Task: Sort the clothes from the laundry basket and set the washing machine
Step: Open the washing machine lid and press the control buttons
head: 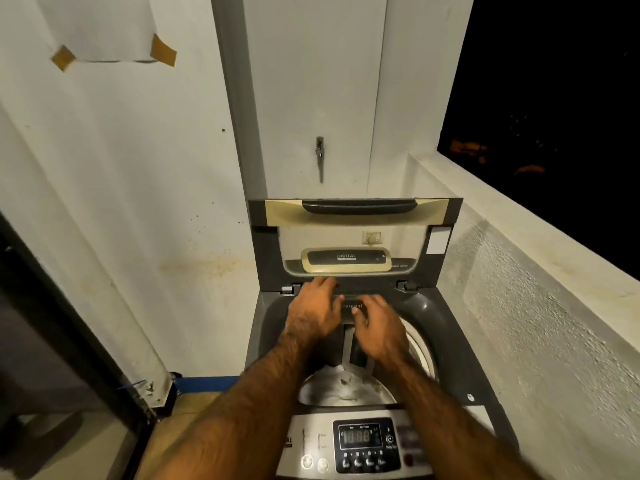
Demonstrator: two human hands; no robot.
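The dark grey top-loading washing machine (pixel 460 344) stands against the white wall, its front control panel nearest the viewer and its long axis running straight away toward the wall. Its grey-framed lid with a clear window and cream handle strip (pixel 355 237) is swung up at the back, standing nearly upright and leaning slightly toward the wall, its hinges along the rear edge of the tub opening. Inside the round drum, pale whitish-grey clothes (pixel 341 384) lie bunched at the near side; nothing more of the load can be made out. At the rear rim sits a dark detergent drawer with white lettering (pixel 353 308), partly hidden by the hands. The left hand (pixel 313 310) reaches over the back rim, palm down, fingers spread flat with the tips at the base of the lid, clasping nothing visible. The right hand (pixel 379 329) hovers just beside it over the drawer, fingers loosely curled downward; whether it has hold of the drawer cannot be told. The silver control panel with a lit digital display (pixel 362 436) faces up at the front edge.
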